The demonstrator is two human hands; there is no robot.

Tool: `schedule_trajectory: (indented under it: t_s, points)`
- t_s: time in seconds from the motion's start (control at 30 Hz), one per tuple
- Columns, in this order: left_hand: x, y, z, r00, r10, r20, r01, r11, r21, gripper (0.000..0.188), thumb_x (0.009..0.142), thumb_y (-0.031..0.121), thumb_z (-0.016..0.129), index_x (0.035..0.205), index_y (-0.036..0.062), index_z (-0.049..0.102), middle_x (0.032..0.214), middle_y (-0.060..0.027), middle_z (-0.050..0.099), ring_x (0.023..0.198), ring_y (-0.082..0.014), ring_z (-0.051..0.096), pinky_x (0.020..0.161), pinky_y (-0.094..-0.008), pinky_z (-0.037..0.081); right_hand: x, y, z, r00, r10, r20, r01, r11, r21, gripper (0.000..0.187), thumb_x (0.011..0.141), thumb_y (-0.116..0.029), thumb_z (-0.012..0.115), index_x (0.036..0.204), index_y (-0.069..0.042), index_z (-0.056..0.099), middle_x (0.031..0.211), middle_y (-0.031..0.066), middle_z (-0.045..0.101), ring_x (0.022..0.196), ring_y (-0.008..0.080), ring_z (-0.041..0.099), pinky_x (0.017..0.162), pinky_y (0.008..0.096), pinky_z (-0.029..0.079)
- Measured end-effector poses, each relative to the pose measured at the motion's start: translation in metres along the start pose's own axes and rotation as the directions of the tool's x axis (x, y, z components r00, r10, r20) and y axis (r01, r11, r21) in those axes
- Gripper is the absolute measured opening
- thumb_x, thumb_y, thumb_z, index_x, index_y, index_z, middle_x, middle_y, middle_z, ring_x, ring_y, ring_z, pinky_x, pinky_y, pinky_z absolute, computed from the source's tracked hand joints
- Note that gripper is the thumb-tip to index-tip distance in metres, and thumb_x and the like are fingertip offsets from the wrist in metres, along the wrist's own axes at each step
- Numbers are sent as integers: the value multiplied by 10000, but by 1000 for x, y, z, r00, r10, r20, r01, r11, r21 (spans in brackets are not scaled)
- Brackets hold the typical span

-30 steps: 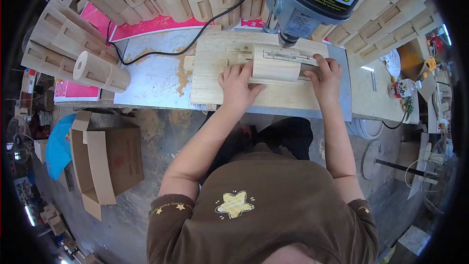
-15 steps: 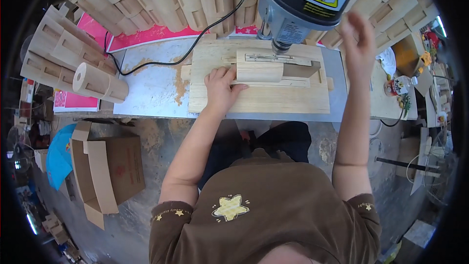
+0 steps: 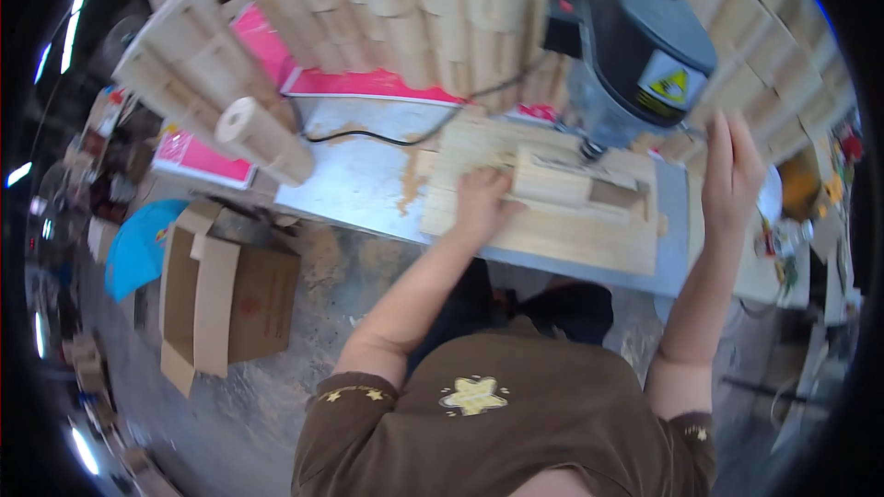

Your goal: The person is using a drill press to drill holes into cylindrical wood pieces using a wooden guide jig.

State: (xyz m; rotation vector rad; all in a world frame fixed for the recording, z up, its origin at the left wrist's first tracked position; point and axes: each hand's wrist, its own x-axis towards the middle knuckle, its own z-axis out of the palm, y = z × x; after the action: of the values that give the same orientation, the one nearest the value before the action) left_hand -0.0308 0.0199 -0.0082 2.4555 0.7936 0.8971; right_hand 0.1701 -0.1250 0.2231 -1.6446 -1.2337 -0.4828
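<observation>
A pale half-round wooden block (image 3: pixel 552 173) lies in a wooden jig board (image 3: pixel 543 237) on the bench. My left hand (image 3: pixel 483 205) is closed about the block's left end, thumb on the near side. Above the block's far edge stands the drill press (image 3: pixel 645 46), its chuck (image 3: pixel 591 149) just over the wood. My right hand (image 3: pixel 734 170) is raised at the right of the press head, close to a thin rod that sticks out of it. Its fingers are blurred, and whether they grip the rod cannot be made out.
Stacked wooden cylinders (image 3: pixel 396 14) line the back, and more (image 3: pixel 189 55) lean at the left beside a single cylinder (image 3: pixel 262 138). A black cable (image 3: pixel 368 136) crosses the bench. An open cardboard box (image 3: pixel 262 299) and a blue umbrella (image 3: pixel 138 248) are on the floor. A bottle (image 3: pixel 787 237) stands right.
The whole view has shifted and tilted, so the bench appears lower and farther right. My left hand stays at the block's end. The right hand remains raised beside the press, its fingers differently posed.
</observation>
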Motion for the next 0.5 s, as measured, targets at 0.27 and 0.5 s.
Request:
schedule_trajectory:
  t_s: [0.27, 0.5]
  points:
    - [-4, 17, -9, 1000, -6, -12, 6, 1000, -23, 568, 591, 266, 757, 1106, 103, 582, 916, -68, 540, 936, -277, 505, 810, -417, 340, -96, 19, 9, 995, 35, 94, -41, 997, 62, 160, 897, -28, 485, 949, 63, 606, 720, 125, 550, 615, 175, 510, 571, 276, 399]
    - [-1, 15, -7, 999, 1, -35, -1, 1000, -15, 591, 596, 257, 759, 1140, 122, 572, 966, -62, 558, 972, -270, 507, 852, -411, 328, -121, 55, 53, 999, -34, 9, 34, 997, 64, 170, 874, -16, 501, 996, 44, 603, 811, 138, 571, 633, 218, 531, 590, 290, 425]
